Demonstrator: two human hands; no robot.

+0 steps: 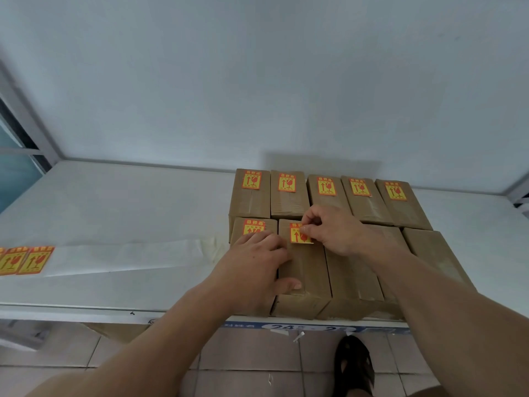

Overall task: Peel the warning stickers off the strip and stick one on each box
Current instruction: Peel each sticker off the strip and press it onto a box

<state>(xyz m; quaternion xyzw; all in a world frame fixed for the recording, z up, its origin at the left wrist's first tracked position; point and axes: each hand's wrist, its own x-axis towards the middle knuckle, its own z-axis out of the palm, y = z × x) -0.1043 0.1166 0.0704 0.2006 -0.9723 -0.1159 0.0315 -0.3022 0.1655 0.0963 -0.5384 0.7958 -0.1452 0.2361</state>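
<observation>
Brown cardboard boxes stand in two rows on the white table point(114, 202). Each back-row box point(286, 202) carries a yellow-and-red warning sticker, and so does the front left box point(266, 224). My right hand point(332, 229) pinches a sticker point(297, 234) with thumb and fingers against the top of the second front box point(306, 270). My left hand point(252, 270) lies flat across the two front left boxes, thumb on the second one. The backing strip point(123, 257) stretches left across the table, with stickers point(25, 260) still on its left end.
Two more front-row boxes point(429, 250) at the right show bare tops. The wall rises right behind the back row. A window frame point(25, 133) stands at the far left. Below the table edge lie tiled floor and my sandalled foot point(353, 365).
</observation>
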